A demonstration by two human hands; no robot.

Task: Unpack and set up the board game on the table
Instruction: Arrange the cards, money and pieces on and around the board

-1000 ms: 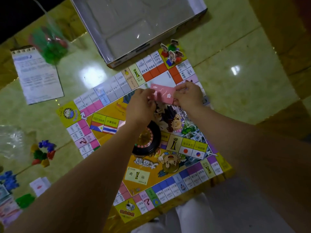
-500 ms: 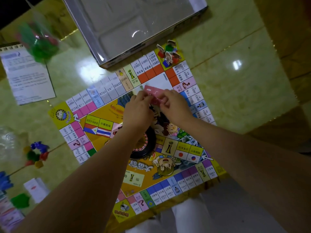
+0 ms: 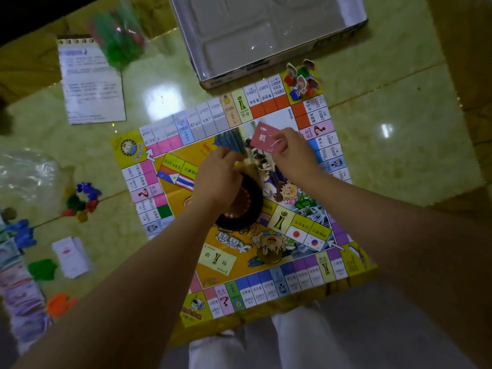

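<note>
Table point(image 3: 399, 155) with board point(image 3: 170, 187) (box point(image 3: 266, 35) beside)

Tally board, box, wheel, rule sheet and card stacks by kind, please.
Colourful square game board: 1
Open grey cardboard box: 1
Black round wheel: 1
White printed rule sheet: 1
Card stacks: 2 (pink stack in right hand, white stack)
Total: 6

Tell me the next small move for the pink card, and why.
Probably the right hand should lay the pink rectangular card on the colourful square game board, at the pale patch beneath: that hand alone pinches it above it, while the left hand grips a yellowish thing.
</note>
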